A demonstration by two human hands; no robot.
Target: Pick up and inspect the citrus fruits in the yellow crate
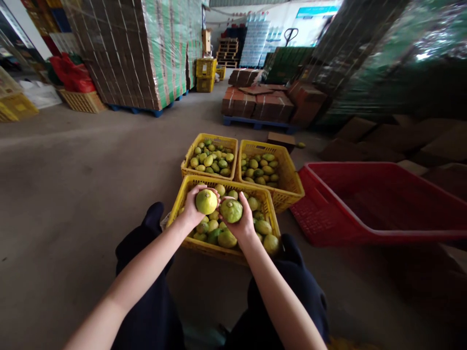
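- On the grey concrete warehouse floor (87, 194), a yellow slatted plastic crate (211, 249) of mixed green-and-yellow fruit (226, 238) stands between the dark-clothed legs (136, 253), presumably for easy reach.
- Above it, the left hand (190, 206) curls its fingers part-closed around a round yellow-green fruit (206, 201); the right hand (246, 221) likewise cups a round, darker green fruit (231, 210).
- Both grips seem to cradle from beneath and the sides, leaving knobbed tops visible.

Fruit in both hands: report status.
Left hand holding yellow-green fruit. Right hand holding greener fruit. Both over front yellow crate. Nothing seen blocking hands; red crate off right.
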